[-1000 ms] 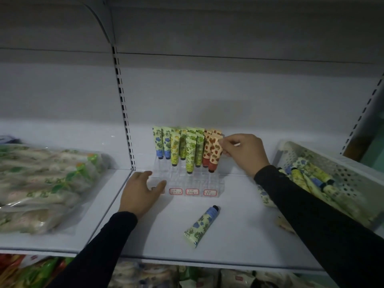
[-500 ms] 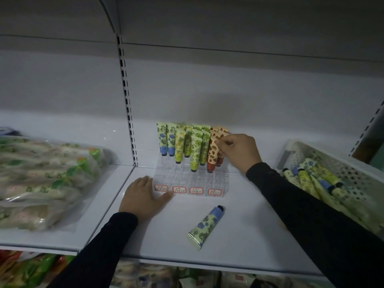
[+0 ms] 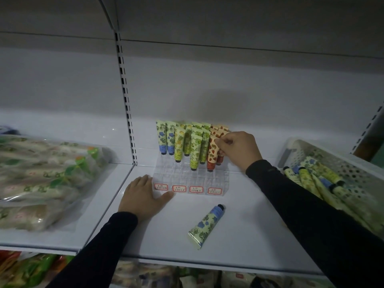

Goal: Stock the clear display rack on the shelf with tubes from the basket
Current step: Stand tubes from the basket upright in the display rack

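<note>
Right hand [image 3: 239, 150] — fingertips pinching red-patterned tube [image 3: 212, 156] standing in clear rack [image 3: 188, 179]; left hand [image 3: 143, 197] flat, fingers spread, touching rack's near corner — basket [image 3: 353, 163] beyond right forearm.

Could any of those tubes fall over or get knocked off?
Maybe. The right hand pinches an orange strawberry-print tube crowded by neighbours in the clear plastic rack, so a nudge could tip them. The left hand only lies flat beside the rack. The blue-capped floral tube lies loose near the white shelf edge.
</note>
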`<action>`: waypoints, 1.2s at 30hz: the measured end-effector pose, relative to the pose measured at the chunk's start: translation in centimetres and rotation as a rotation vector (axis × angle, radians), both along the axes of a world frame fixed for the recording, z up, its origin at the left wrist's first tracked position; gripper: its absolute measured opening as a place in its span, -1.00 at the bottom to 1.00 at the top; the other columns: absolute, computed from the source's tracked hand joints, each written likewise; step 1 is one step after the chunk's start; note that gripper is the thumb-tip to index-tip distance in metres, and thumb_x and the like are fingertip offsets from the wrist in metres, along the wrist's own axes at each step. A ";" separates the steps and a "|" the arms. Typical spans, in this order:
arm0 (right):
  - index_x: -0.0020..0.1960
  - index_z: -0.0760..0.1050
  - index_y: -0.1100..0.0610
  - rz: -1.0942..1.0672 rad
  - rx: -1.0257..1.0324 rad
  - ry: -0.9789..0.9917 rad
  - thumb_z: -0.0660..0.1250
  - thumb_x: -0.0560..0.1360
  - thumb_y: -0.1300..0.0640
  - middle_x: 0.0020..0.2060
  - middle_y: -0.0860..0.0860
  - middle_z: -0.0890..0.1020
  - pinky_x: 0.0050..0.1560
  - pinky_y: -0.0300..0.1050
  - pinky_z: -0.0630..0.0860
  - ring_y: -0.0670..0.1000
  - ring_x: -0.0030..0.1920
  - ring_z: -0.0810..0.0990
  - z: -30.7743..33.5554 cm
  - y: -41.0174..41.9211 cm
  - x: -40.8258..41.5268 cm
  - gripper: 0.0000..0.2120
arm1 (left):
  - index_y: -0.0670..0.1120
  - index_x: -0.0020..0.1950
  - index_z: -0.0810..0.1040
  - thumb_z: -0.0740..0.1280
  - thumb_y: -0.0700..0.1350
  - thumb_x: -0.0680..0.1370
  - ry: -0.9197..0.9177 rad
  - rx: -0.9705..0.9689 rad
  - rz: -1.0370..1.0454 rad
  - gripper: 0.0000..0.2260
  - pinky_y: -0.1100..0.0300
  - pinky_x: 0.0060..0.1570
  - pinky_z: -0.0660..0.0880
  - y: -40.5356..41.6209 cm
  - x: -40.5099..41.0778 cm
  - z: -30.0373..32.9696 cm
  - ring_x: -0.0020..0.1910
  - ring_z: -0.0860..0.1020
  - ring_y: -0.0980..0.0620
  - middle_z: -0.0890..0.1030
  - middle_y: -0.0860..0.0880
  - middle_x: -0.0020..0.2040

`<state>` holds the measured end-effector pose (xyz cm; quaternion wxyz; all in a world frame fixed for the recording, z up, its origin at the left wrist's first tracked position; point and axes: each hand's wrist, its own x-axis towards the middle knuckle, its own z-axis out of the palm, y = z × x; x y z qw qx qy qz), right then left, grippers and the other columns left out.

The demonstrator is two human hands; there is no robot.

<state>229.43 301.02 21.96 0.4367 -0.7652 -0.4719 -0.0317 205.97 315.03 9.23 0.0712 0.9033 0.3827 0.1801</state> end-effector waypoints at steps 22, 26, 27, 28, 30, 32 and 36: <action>-0.19 0.65 0.28 -0.044 0.011 0.022 0.40 0.51 0.10 -0.25 0.15 0.68 -0.01 0.12 0.61 0.16 -0.20 0.67 -0.6 0.8 -0.1 -0.75 | 0.06 0.19 0.52 0.01 0.51 0.38 -0.017 0.011 -0.012 -0.32 0.15 0.25 0.34 0.2 0.1 -0.2 0.15 0.47 0.02 0.52 0.07 0.06; -0.22 0.63 0.29 -0.059 -0.021 -0.002 0.38 0.52 0.07 -0.29 0.17 0.67 -0.04 0.09 0.61 0.16 -0.23 0.67 -0.5 0.8 -0.2 -0.71 | 0.08 0.18 0.52 0.02 0.50 0.39 -0.023 0.006 -0.025 -0.34 0.16 0.21 0.35 0.0 0.0 0.1 0.12 0.47 0.04 0.51 0.08 0.02; -0.22 0.63 0.28 -0.066 -0.033 -0.011 0.37 0.53 0.06 -0.29 0.16 0.67 -0.03 0.08 0.61 0.15 -0.23 0.67 -0.4 0.7 -0.3 -0.70 | 0.08 0.17 0.53 0.02 0.50 0.39 -0.028 -0.001 -0.025 -0.35 0.17 0.20 0.35 -0.1 0.0 0.2 0.11 0.48 0.04 0.50 0.09 0.00; -0.22 0.64 0.28 -0.070 -0.042 -0.020 0.36 0.53 0.05 -0.29 0.15 0.67 -0.03 0.06 0.61 0.13 -0.23 0.67 -0.3 0.7 -0.4 -0.69 | 0.09 0.17 0.53 0.04 0.50 0.39 -0.037 -0.004 -0.027 -0.36 0.17 0.19 0.36 -0.2 0.0 0.3 0.10 0.48 0.04 0.49 0.10 -0.02; -0.20 0.65 0.26 -0.077 -0.049 -0.049 0.35 0.54 0.01 -0.28 0.12 0.68 -0.02 0.03 0.60 0.10 -0.23 0.67 -0.1 0.5 -0.7 -0.67 | 0.10 0.13 0.54 0.10 0.49 0.39 -0.054 -0.019 -0.029 -0.41 0.17 0.17 0.39 -0.3 -0.1 0.5 0.09 0.49 0.05 0.46 0.13 -0.06; -0.16 0.67 0.22 -0.085 -0.029 -0.074 0.35 0.54 -0.03 -0.28 0.09 0.69 -0.02 -0.01 0.59 0.06 -0.23 0.66 0.4 -0.1 -1.1 -0.67 | 0.08 0.04 0.53 0.19 0.46 0.37 -0.088 -0.057 -0.010 -0.48 0.18 0.09 0.41 -0.5 -0.3 0.7 0.06 0.51 0.04 0.48 0.12 -0.08; -0.11 0.69 0.21 -0.104 0.055 -0.102 0.35 0.54 -0.07 -0.23 0.07 0.71 0.01 -0.08 0.57 0.04 -0.17 0.66 1.7 -2.1 -1.6 -0.66 | -0.03 -0.05 0.49 0.23 0.41 0.34 -0.184 -0.124 0.066 -0.47 0.14 0.02 0.39 -1.3 -0.7 1.6 0.08 0.50 -0.04 0.55 0.00 -0.02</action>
